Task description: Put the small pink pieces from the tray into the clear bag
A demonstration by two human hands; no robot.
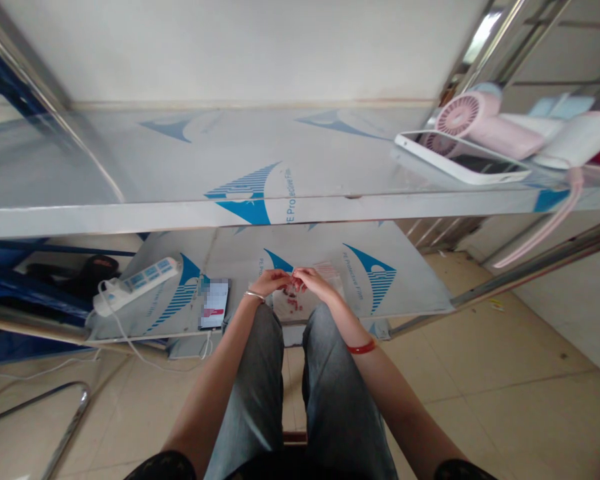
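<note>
My left hand (271, 281) and my right hand (310, 279) meet fingertip to fingertip over the lower shelf, above my knees. Fingers of both hands are pinched together around something small and reddish that is too small to name. Just below them several small red pieces (293, 307) lie scattered on a pale clear sheet or bag (307, 308). Part of that sheet is hidden under my hands. A silver bangle is on my left wrist and a red band on my right forearm.
A phone (215, 305) with a cable and a white power strip (140, 283) lie left on the lower shelf (410, 287). The upper shelf (180, 173) juts out above it, holding a pink handheld fan (490, 123) and a white-framed tablet-like object (460, 160) at right.
</note>
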